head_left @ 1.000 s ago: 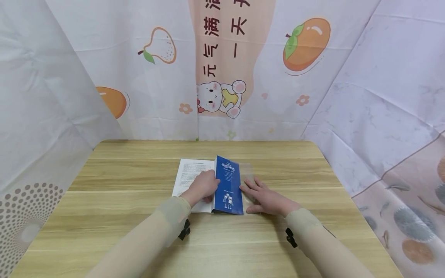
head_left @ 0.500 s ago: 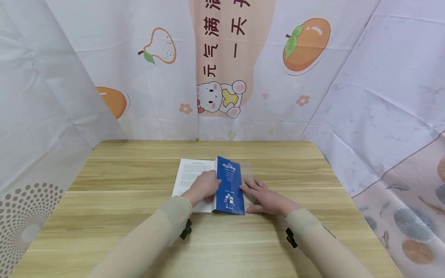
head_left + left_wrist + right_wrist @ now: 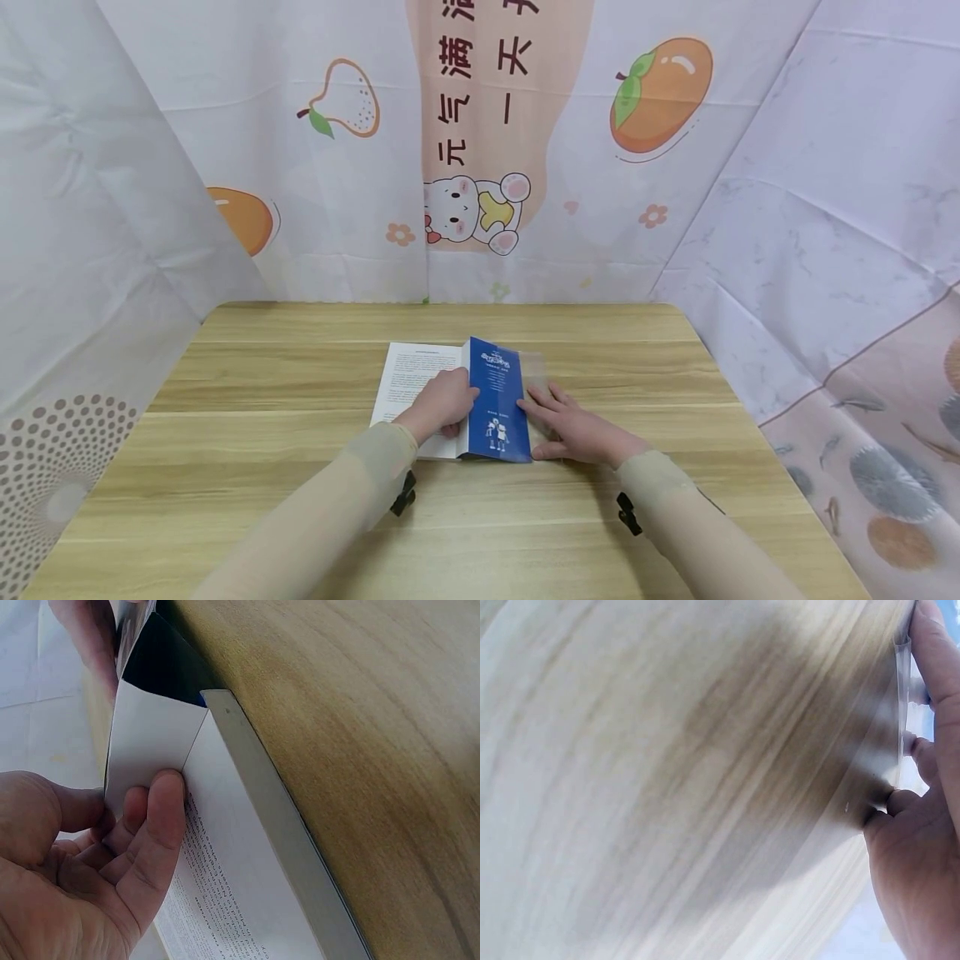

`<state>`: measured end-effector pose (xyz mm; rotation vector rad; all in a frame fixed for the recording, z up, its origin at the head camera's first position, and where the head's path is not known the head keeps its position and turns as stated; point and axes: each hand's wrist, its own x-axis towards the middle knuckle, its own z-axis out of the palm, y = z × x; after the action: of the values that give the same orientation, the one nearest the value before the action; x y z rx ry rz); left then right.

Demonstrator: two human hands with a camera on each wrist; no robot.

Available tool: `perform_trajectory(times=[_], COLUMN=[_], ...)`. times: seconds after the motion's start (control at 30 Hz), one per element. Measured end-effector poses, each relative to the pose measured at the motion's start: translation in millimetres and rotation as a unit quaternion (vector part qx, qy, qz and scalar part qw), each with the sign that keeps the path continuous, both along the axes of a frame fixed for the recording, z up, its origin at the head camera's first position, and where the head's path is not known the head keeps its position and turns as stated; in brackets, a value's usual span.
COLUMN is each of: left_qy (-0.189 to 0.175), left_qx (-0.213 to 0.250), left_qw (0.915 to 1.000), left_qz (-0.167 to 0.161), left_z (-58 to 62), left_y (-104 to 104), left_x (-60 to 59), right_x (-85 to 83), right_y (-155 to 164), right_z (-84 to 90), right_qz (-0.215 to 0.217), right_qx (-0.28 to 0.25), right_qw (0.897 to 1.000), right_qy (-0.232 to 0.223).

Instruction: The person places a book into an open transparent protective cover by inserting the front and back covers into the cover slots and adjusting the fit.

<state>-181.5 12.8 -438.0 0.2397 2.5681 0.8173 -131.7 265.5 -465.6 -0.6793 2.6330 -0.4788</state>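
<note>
A paperback book (image 3: pixel 408 375) lies open on the wooden table (image 3: pixel 262 417), its white text page (image 3: pixel 225 900) facing up. Its blue cover (image 3: pixel 497 400) stands raised at the book's right side. My left hand (image 3: pixel 442 404) pinches this cover, thumb on one side and curled fingers (image 3: pixel 154 825) on its white inner face (image 3: pixel 150 742). My right hand (image 3: pixel 570 429) lies flat with fingers spread on a clear plastic sheet (image 3: pixel 534 367) just right of the cover. In the right wrist view the right hand (image 3: pixel 922 847) presses the plastic sheet (image 3: pixel 877 750) against the table.
Printed cloth hangs (image 3: pixel 480 150) behind the table and along both sides (image 3: pixel 825 250). Bare tabletop (image 3: pixel 225 517) stretches left, right and in front of the book. Both forearms wear beige sleeves (image 3: pixel 330 517).
The blue cover has swung a little to the right with my left hand on it. My right hand stays in place on the plastic sheet.
</note>
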Motion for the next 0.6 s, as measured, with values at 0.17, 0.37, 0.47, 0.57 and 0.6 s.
perform_trajectory(times=[0.17,0.37,0.47,0.57,0.6], left_qy=[-0.003,-0.005,-0.009,-0.009,-0.01], left_qx=[-0.005,-0.01,-0.012,-0.012,-0.012], left_qw=[1.0,0.9999,0.9999,0.9999,0.9999], left_qz=[-0.003,-0.007,-0.006,-0.006,-0.006], left_z=[0.0,-0.8,-0.8,-1.0,-1.1], left_y=[1.0,1.6,1.9,2.0,2.1], left_x=[0.1,-0.9,-1.7,-1.7,-1.6], right_x=[-0.1,-0.1,0.1,0.2,0.2], right_y=[0.2,0.2,0.1,0.0,-0.1], right_z=[-0.1,-0.6,-0.6,-0.6,-0.6], right_qz=[0.001,-0.002,-0.005,-0.005,-0.004], right_qx=[-0.003,0.0,-0.001,-0.003,-0.003], right_qw=[1.0,1.0,1.0,1.0,1.0], right_qy=[0.001,-0.001,-0.003,-0.003,-0.002])
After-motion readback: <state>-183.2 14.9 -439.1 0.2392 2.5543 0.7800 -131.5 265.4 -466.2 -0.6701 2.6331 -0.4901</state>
